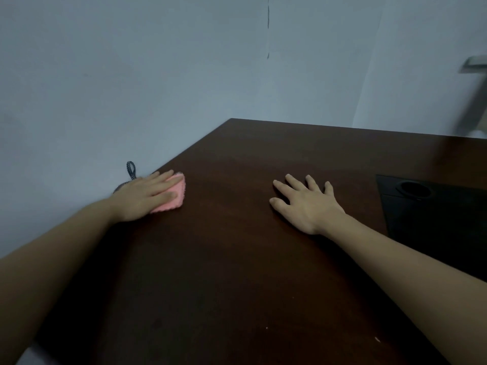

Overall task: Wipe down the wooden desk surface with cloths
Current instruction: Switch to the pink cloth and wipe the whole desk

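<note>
While the left hand lies flat on a pink cloth with its fingers straight and close together, pressing it onto the wooden desk, the wiping step seems to be in progress. The cloth sits at the left edge of the desk, close to the wall, and a dark loop of it stands up behind the hand, past the edge. The right hand rests palm down on the bare wood, near the middle of the desk and well apart from the cloth; its fingers are straight and spread, and it holds nothing. To its right there is a black panel with a round hole, set in the desk top. Only one cloth is visible, so I cannot tell where another one is. Most of the surface looks not yet covered from this position, in my judgement. The next move probably calls for sliding the cloth away from the edge across the wood with even pressure, and the right hand must give way or lift when the cloth comes near it.
</note>
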The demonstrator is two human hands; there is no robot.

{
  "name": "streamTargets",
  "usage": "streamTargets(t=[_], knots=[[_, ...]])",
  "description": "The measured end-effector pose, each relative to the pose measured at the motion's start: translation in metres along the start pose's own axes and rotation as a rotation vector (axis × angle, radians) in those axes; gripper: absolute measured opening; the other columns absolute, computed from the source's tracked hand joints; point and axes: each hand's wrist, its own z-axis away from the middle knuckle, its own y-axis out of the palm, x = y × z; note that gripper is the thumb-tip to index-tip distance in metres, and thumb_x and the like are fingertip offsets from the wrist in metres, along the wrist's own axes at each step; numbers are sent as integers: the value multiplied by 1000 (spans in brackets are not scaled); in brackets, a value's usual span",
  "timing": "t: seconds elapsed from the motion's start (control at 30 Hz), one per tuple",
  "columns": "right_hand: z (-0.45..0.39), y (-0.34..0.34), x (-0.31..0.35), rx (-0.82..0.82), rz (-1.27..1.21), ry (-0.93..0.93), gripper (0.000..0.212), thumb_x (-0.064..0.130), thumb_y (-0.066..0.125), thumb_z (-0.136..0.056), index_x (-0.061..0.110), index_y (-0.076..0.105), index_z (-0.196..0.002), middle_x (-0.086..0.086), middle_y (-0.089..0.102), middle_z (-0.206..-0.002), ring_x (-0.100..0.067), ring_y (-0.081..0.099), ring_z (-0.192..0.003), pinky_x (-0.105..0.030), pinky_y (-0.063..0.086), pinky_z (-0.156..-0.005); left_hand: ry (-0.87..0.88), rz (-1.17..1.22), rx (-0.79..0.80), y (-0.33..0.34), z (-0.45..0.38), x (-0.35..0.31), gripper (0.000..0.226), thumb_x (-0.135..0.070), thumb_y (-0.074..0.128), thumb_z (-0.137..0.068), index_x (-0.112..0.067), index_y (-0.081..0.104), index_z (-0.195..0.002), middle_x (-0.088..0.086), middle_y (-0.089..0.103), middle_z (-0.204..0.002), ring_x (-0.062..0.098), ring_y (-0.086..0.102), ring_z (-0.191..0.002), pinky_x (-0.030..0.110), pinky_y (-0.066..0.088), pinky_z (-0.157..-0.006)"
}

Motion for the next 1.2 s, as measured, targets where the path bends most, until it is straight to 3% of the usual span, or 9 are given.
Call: streamTargets(t=[0.1,0.2,0.33,0.5,0.7,0.83,0.97,1.2], knots=[[0,-1,1,1,-10,4,65,67,17,-101,44,7,-160,7,-3,-171,-33,-6,-156,-64,-4,-121,-56,-76,17,3,-22,-7,76,-79,10,-89,-47,2,-157,-12,-1,-168,17,0,-156,42,6,-126],[1,-3,3,14,-9,6,64,67,16,-101,45,6,-160,7,-4,-171,-33,-6,-156,-64,-4,-121,-99,-98,41,2,-26,-13,79,-80,5,-84,-48,-3,-156,-11,-4,-169,17,-1,-156,46,5,-126],[3,-3,3,26,-3,16,64,68,14,-101,45,3,-160,8,-5,-170,-32,-8,-156,-62,-5,-122,-107,-96,41,0,-8,-45,58,-57,17,-105,-44,-3,-158,-10,-6,-169,20,-2,-156,45,2,-126],[5,-3,4,29,-1,17,64,67,13,-102,45,3,-160,8,-6,-170,-32,-8,-156,-61,-5,-122,86,-86,84,5,40,-83,87,-90,-12,-74,-54,-9,-153,-22,-15,-162,7,-12,-149,39,-5,-122],[3,-1,1,10,-6,-1,64,66,14,-102,43,4,-161,6,-4,-171,-32,-8,-156,-61,-6,-122,164,-12,110,6,71,-91,78,-82,0,-80,-57,-4,-153,-27,-15,-162,2,-18,-148,32,-9,-122],[-1,1,-1,-4,-17,-9,65,66,16,-102,42,7,-161,6,-2,-171,-33,-6,-156,-62,-5,-122,66,-35,103,2,31,-88,85,-88,-3,-74,-55,-6,-153,-23,-11,-164,6,-10,-151,40,-3,-123],[-1,0,-1,-24,-34,-13,64,66,19,-102,41,11,-161,6,1,-171,-33,-4,-156,-62,-4,-122,-85,-84,35,4,-29,-97,61,-64,13,-103,-44,-1,-159,-9,-5,-169,22,-1,-157,50,2,-124],[3,-7,-3,-37,-123,-37,58,60,24,-105,39,25,-158,5,11,-170,-33,3,-156,-62,-2,-121,-147,-83,51,4,-34,-136,59,-57,14,-106,-39,-1,-160,-4,-6,-170,26,-1,-156,52,2,-123]])
